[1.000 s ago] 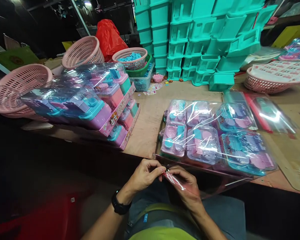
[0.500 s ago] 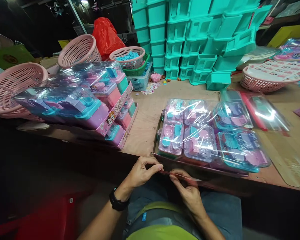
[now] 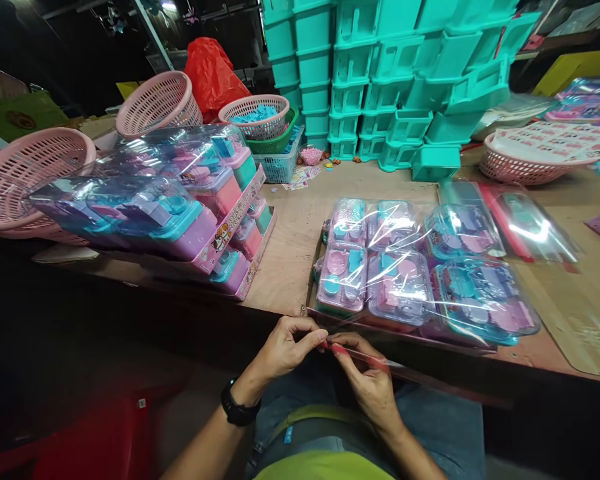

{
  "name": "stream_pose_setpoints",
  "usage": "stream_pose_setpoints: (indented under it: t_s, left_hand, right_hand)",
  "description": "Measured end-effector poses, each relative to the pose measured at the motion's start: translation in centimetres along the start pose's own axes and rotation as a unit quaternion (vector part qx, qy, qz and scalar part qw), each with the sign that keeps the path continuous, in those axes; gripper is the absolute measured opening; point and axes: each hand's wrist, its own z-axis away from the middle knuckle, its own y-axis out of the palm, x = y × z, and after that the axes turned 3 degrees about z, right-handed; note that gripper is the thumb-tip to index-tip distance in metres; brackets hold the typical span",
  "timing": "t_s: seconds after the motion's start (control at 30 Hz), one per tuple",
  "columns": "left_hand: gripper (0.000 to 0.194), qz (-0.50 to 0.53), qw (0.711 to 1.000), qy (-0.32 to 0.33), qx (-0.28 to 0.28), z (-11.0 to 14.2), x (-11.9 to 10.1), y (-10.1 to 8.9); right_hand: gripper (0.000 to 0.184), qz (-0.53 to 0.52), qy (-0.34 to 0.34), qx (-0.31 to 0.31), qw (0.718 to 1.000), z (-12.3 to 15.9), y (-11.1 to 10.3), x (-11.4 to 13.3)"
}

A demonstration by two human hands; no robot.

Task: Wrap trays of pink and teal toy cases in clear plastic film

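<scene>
Just in front of the table edge, my left hand [image 3: 295, 347] is closed, thumb and fingers pinching one end of a thin red-edged strip of clear plastic film [image 3: 363, 355]. My right hand [image 3: 367, 383] is closed on the same film close by, its thumb lying along the red edge. Part of the film is see-through and hard to trace. Right behind my hands is a shallow display tray [image 3: 307, 297] of clear-lidded toy cases [image 3: 400, 285], pink, purple and turquoise, with shiny clear film over them.
To the left, two filled display trays [image 3: 215, 250] are stacked. Pink baskets [image 3: 35, 150] stand behind them. Turquoise bins [image 3: 350, 100] rise at the back. Red-edged plastic sleeves [image 3: 520, 220] lie to the right, near a basket [image 3: 525, 170] of printed sheets. A red stool [image 3: 95, 427] is at lower left.
My right hand has shifted slightly left and up along the film, closer to my left hand. My left hand stays nearly in place, still pinching.
</scene>
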Motion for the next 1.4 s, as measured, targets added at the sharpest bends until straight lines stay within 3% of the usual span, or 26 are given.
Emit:
stream_pose_setpoints:
  t_s: [0.4, 0.9, 1.23, 1.4]
  left_hand:
    - [0.047, 0.008, 1.000, -0.027, -0.001, 0.0, -0.6, 0.2]
    - [0.038, 0.000, 1.000, 0.001, 0.003, 0.2, -0.4, 0.2]
    - [0.029, -0.048, 0.996, 0.072, -0.026, 0.0, 0.0, 0.4]
    - [0.030, -0.047, 0.995, 0.083, -0.035, -0.1, 0.3, 0.5]
  right_hand:
    - [0.011, 0.019, -0.019, -0.024, 0.999, -0.2, 0.4, 1.2]
    - [0.008, 0.019, -0.041, -0.039, 0.998, -0.3, 0.7, 1.8]
    - [0.015, 0.085, -0.081, -0.016, 0.993, 0.0, 0.3, 1.4]
    - [0.012, 0.139, -0.115, -0.049, 0.982, 1.1, -0.1, -0.9]
